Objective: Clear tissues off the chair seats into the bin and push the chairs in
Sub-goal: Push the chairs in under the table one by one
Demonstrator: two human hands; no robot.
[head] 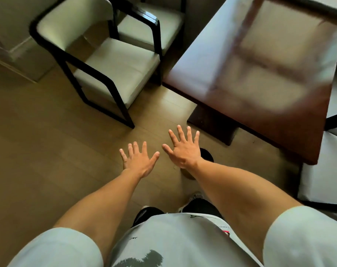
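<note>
My left hand (138,160) and my right hand (184,149) are both stretched out in front of me over the floor, fingers spread, holding nothing. A black-framed chair with a cream seat (117,72) stands to the upper left, pulled away from the dark wooden table (250,60). A second such chair (152,22) sits behind it. I see no tissue on either seat. A small round bin (206,157) stands on the floor, mostly hidden behind my right wrist. Another cream chair seat (323,182) shows at the right edge.
The table's dark pedestal base (212,126) stands on the wood floor just beyond my right hand. A pale wall base (13,54) runs at the far left. Bare floor spreads to the left of my hands. My shoes (150,212) show below.
</note>
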